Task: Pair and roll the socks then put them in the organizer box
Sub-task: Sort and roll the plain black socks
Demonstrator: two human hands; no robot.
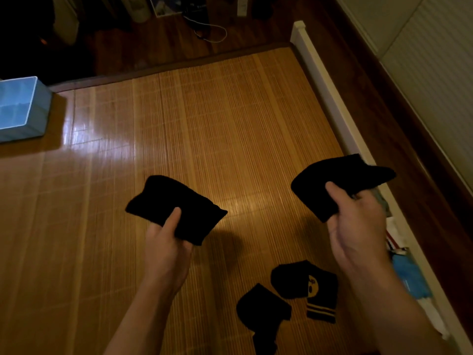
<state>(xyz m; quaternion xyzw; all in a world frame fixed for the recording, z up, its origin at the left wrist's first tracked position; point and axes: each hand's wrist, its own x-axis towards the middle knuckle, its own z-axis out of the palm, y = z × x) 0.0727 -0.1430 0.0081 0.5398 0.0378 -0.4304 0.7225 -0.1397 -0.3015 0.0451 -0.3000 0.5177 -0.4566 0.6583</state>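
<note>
One black sock is being pinched between the thumb and curled fingers of the left hand, and a second black sock is being pinched likewise by the right hand; both are being held above the bamboo mat, well apart. For a tight roll, it is being judged that they should first be laid cuff on cuff, toe on toe. The organizer box is being kept at the far left
</note>
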